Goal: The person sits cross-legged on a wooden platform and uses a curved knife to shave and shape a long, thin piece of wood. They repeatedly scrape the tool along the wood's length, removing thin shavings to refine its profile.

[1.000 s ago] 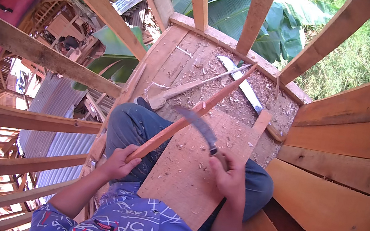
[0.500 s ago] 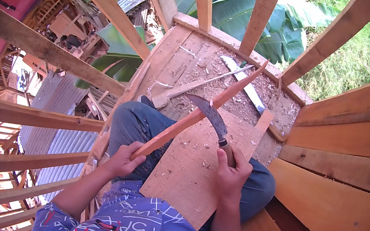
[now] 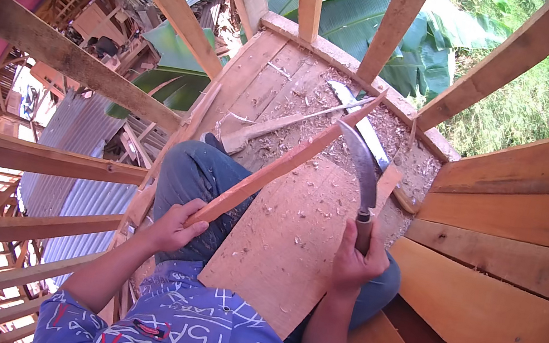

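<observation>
On the left, beyond the open timber framing (image 3: pixel 68 57), corrugated metal roofing (image 3: pixel 84 161) and other structures lie below the platform. The person sits on a raised plank floor (image 3: pixel 268 76), legs in blue jeans (image 3: pixel 198 173), wearing a blue patterned shirt (image 3: pixel 204 334). The left hand (image 3: pixel 174 227) is clenched around the near end of a long reddish wooden stick (image 3: pixel 283 166), which runs up and to the right, its far tip reaching toward the framing at the far edge. A flat plywood board (image 3: pixel 292 240) rests across the lap beneath the stick, scattered with wood chips. Further back on the floor, a pale batten (image 3: pixel 274 128) and a second blade (image 3: pixel 356 116) lie among shavings. The right hand (image 3: pixel 358 258) is closed tight around the wooden handle of a curved knife (image 3: pixel 362 168); the blade points away from the person, its upper part meeting the stick near the far end. To the right, broad orange-brown planks (image 3: pixel 489 280) form a wall, with green leaves (image 3: pixel 419 43) and grass showing between the uprights
</observation>
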A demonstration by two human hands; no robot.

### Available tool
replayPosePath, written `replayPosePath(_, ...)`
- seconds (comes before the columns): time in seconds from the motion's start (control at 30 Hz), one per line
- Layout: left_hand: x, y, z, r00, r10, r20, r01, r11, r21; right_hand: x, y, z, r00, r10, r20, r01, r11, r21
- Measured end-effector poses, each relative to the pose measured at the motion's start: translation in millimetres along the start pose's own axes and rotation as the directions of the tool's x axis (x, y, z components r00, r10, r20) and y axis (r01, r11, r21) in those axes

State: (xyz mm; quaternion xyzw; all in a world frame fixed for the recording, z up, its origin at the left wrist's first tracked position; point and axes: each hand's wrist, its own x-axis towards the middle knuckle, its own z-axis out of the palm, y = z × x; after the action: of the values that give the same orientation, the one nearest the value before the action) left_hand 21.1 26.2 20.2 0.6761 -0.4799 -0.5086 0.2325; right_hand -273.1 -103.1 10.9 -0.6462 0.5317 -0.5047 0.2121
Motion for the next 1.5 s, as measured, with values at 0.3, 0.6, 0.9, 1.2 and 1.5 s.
replayPosePath(0.3,-2,3,6,0.987,0.146,-0.07,-0.134,0.98,0.148,-5,-13,4,0.689,0.341,0.639,-0.584,0.784,0.211)
replayPosePath(0.6,-1,4,4,0.992,0.115,-0.049,-0.108,0.987,0.118,-2,-3,4,0.967,0.253,-0.012,-0.248,0.956,0.157)
replayPosePath(0.9,-3,1,8,0.985,0.15,-0.084,-0.133,0.975,0.18,-2,-9,-3,0.839,0.217,0.499,-0.369,0.9,0.23)
replayPosePath(1.2,-8,-1,23,0.949,0.267,-0.168,-0.203,0.924,0.323,2,22,-7,0.846,0.438,0.304,-0.531,0.746,0.403)
replayPosePath(1.5,-17,2,33,0.903,0.345,-0.257,-0.251,0.908,0.335,3,22,2,0.927,0.334,0.17,-0.375,0.813,0.445)
